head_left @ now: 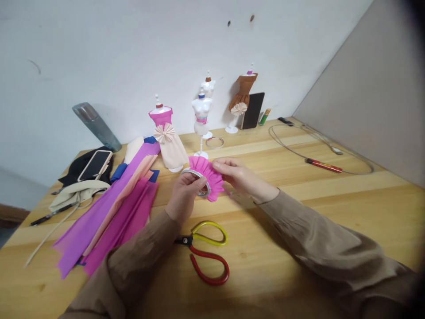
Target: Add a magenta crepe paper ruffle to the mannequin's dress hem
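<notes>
Pink pleated material (216, 180) was, I saw, just beyond the scissors (189, 241) (one handle yellow, one red). The left hand (184, 195) curled tightly on a pale ring (208, 189) against it; the right hand (238, 173) pinched the material's edge, fingers nearly closed.

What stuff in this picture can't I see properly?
All in the head view:
- Blades of the scissors: hidden by the left sleeve.
- Part of the white ring: covered by the left hand.
- Lower body of the back mannequin: mostly behind the front mannequin.
- Any writing on the red tool: too small.
</notes>
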Tool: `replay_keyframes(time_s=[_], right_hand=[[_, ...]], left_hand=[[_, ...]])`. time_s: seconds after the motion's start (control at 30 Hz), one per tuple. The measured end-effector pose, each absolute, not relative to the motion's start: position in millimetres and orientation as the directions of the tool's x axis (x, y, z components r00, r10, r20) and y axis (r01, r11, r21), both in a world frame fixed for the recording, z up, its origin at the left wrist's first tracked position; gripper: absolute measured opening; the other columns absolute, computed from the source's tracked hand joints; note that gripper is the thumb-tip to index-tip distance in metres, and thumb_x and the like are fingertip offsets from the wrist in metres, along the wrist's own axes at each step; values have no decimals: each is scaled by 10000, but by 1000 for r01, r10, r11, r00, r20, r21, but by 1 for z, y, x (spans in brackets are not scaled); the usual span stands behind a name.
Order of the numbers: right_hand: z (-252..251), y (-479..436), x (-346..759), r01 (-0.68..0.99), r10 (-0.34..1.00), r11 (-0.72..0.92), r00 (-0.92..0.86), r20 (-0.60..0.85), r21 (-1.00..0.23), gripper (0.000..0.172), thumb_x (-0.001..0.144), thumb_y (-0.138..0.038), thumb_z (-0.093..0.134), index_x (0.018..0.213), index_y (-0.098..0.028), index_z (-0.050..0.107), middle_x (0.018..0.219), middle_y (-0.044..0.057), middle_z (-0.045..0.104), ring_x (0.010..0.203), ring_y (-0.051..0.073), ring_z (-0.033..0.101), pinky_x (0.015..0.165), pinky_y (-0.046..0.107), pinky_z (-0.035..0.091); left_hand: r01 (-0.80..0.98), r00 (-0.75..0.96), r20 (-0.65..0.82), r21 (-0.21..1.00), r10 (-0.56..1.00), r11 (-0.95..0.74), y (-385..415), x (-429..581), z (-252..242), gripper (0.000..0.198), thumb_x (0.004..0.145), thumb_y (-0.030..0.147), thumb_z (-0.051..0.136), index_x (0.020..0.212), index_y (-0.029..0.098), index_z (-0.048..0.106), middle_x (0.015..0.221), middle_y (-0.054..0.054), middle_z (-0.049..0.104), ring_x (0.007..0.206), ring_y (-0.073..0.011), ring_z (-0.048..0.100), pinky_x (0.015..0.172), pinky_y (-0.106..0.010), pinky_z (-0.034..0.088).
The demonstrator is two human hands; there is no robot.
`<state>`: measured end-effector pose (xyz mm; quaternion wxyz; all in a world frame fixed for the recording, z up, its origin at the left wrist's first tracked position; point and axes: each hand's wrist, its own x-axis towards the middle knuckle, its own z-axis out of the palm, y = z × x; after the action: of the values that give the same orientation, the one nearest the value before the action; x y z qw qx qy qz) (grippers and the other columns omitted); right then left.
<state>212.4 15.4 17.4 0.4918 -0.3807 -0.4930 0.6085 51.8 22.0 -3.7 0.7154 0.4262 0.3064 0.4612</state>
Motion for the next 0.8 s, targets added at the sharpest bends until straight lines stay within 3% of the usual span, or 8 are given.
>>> replay_keyframes(time_s=[0.2,0.37,0.53,0.7,0.8], right_hand=[[12,22,216,-124,984,20,-172,42,-992,235,607,-317,791,651,-148,634,586,-27,596,538,87,500,550,242,376],[10,23,222,-146,980,-24,-197,5,-989,246,618,-346,770,615,-144,629,591,-13,596,563,95,514,588,252,390],[13,19,218,-169,973,-3,-229,37,-986,333,733,-475,696,708,-148,643,667,-3,611,619,111,540,621,262,408],[8,24,217,-131,990,-6,-141,12,-991,270,605,-360,794,637,-144,635,586,-17,597,543,90,494,566,253,372],[7,24,219,-186,990,-20,-142,7,-982,287,622,-388,788,643,-144,637,596,-12,606,556,95,514,581,255,389]], left_hand=[[-399,361,-63,891,930,215,22,50,0,285,588,316,832,613,140,609,550,12,601,518,-89,516,561,-240,398],[-387,374,-63,896,925,218,23,50,-2,287,593,315,830,630,134,611,569,9,601,527,-84,507,561,-236,396],[-357,360,-60,913,931,197,23,50,-3,286,591,315,832,616,130,616,553,3,601,521,-85,506,564,-237,398],[-342,351,-55,922,935,183,24,49,-6,280,598,320,829,613,130,624,548,0,609,517,-91,519,559,-240,405],[-344,366,-57,919,929,192,25,49,-8,278,599,325,830,627,128,636,562,-1,613,520,-88,519,560,-239,407]])
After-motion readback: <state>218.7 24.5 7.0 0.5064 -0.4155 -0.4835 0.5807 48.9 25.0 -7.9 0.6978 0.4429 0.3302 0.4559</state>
